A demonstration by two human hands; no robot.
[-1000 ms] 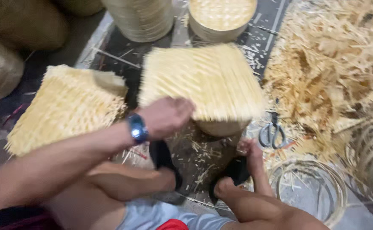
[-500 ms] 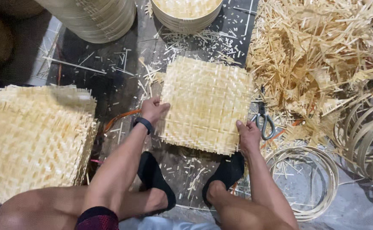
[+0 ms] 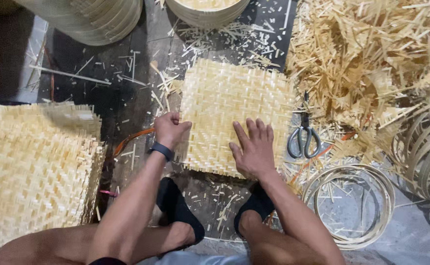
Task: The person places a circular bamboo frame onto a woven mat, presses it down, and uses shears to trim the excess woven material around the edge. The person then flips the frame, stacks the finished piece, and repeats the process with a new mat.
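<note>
— While the person is squatting at the bottom of the frame, what are the hands doing?

— Both are pressing on a square woven bamboo mat [image 3: 229, 110] lying flat on the dark floor [image 3: 107, 83] at centre frame. The left hand [image 3: 169, 130], curled into a loose fist, is gripping the mat's left edge; the right hand [image 3: 254, 147] is lying open and flat on the weave, grasping nothing.

— How far along is the work looking?

— The mat is appearing fully woven but untrimmed: ragged strip ends are sticking out along its edges. A thick stack of woven mats [image 3: 33, 167] is sitting at lower left, so much weaving seems done. Scissors [image 3: 303, 135] are lying untouched just right of the mat, beside a heap of bamboo offcuts [image 3: 372, 64] at upper right.

— And what is left?

— By my reading, shaping. Bamboo hoops [image 3: 352, 206] are waiting at lower right, none yet joined to this mat, while round finished baskets [image 3: 92, 19] are standing along the top edge.
</note>
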